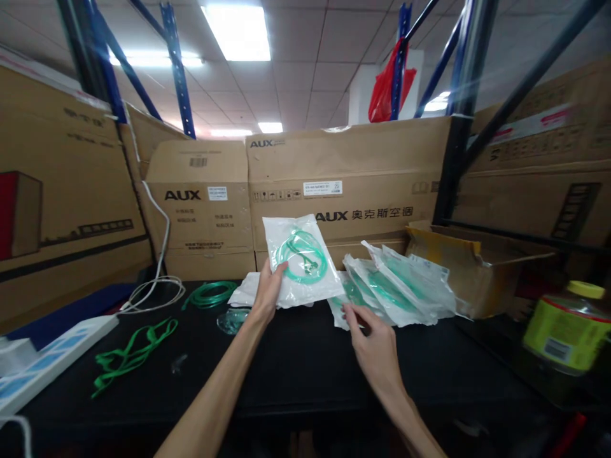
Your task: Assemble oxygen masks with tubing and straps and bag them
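Observation:
My left hand (pixel 270 289) grips the left edge of a clear plastic bag (pixel 274 232), thumb on its front, holding it tilted above the table. Coiled green tubing (pixel 324 259) shows inside the bag. Close to the bag's lower right corner is my right hand (pixel 375 340), thumb and index finger pinched together. What that pinch holds, if anything, I cannot make out. Just behind it lies a row of overlapping bags (pixel 405 286) with green tubing in them. White bags (pixel 245 291) lie partly hidden behind my left hand.
Left on the black table (pixel 305 375) are a green tubing coil (pixel 210 294), a tangled green strap (pixel 131 353), a small clear item (pixel 232 320) and a power strip (pixel 57 362). An open carton (pixel 491 280) and yellow-labelled jar (pixel 566 331) stand right. Large cartons (pixel 296 159) wall the back.

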`<action>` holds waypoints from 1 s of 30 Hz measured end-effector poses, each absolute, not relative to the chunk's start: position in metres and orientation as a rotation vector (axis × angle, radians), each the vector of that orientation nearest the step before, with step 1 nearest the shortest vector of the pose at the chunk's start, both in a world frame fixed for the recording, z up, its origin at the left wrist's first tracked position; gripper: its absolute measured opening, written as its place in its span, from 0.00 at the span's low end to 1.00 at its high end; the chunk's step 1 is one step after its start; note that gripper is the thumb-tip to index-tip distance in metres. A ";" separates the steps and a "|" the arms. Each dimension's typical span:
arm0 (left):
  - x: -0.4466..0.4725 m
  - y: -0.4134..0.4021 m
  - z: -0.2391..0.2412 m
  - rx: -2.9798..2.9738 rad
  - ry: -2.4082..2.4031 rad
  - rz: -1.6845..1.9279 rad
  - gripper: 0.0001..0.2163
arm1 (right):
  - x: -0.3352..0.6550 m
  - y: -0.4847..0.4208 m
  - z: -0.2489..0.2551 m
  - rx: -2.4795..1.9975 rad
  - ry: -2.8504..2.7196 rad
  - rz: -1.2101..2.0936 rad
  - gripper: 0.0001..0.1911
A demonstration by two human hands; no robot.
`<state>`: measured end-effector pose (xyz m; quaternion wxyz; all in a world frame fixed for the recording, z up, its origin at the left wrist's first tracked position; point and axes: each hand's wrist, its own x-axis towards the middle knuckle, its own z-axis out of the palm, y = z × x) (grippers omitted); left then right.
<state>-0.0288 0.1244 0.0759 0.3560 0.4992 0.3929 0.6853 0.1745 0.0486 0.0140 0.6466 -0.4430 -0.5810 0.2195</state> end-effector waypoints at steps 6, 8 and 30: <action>-0.006 0.129 0.066 1.276 0.938 1.809 0.21 | 0.137 0.050 0.027 -0.838 -1.016 0.945 0.24; -0.003 0.128 0.066 1.283 0.907 1.819 0.21 | 0.132 0.056 0.030 -0.784 -0.917 1.013 0.24; -0.002 0.122 0.071 1.294 0.792 1.882 0.23 | 0.111 0.059 0.034 -0.509 -0.531 1.149 0.30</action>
